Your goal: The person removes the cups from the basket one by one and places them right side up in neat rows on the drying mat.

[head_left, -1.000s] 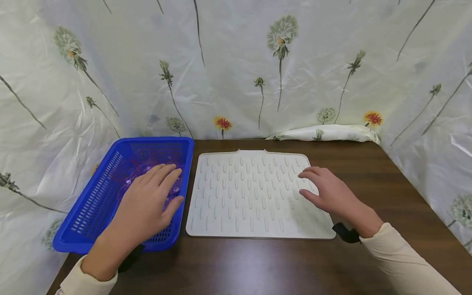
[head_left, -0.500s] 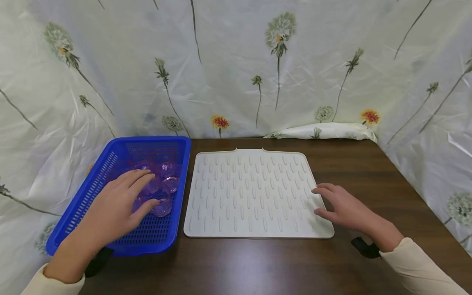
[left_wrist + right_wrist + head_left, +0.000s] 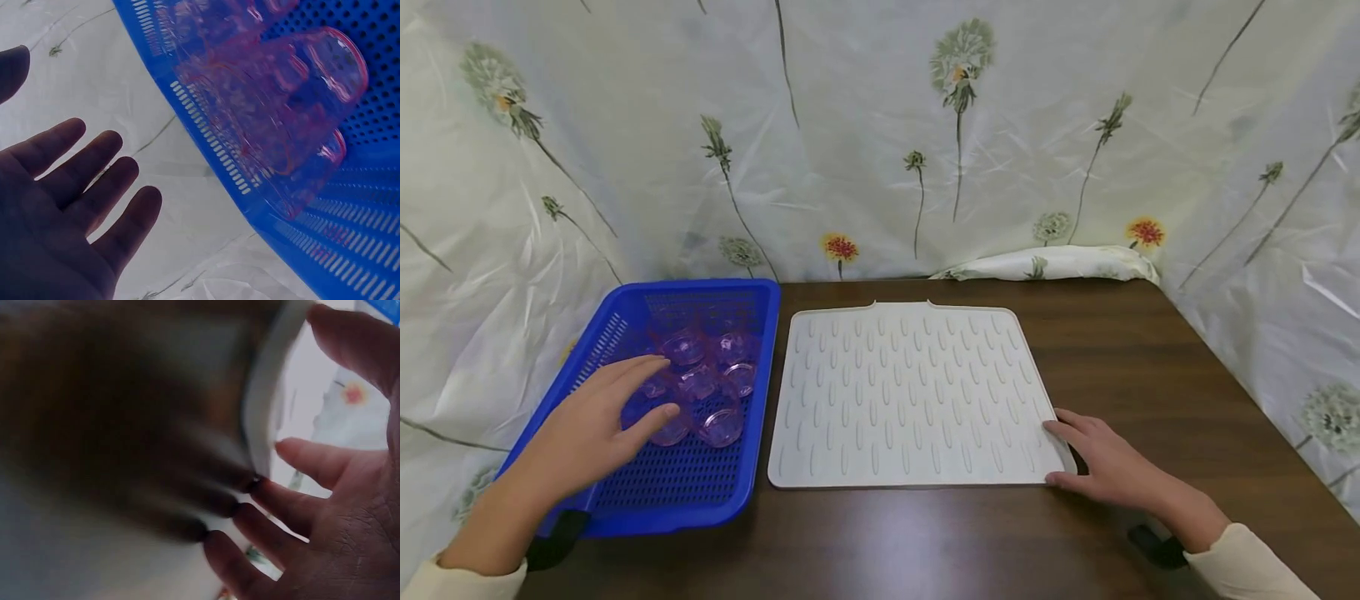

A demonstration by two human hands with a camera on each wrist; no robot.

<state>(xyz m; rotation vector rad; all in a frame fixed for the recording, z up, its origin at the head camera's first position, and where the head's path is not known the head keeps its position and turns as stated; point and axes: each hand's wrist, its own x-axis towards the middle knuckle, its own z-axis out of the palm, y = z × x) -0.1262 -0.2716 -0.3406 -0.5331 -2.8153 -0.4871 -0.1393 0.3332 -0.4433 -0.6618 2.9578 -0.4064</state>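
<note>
A blue plastic basket stands on the left of the table and holds several clear pink cups. Over its left side hovers my left hand, fingers extended and nothing in them. The left wrist view shows that palm apart from the pink cups, which lie on their sides. A flat white ridged tray lies right of the basket. At the tray's near right corner, my right hand touches the edge with thumb and fingertips. In the right wrist view its fingertips also meet the dark tabletop.
The brown wooden table extends right of the tray and in front of it. A flower-printed curtain surrounds the table at the back and sides. A rolled fold of it rests along the back edge.
My left hand has drawn back leftward from above the cups, uncovering more of them. My right hand has moved from above the tray toward me, down to its near right corner.
</note>
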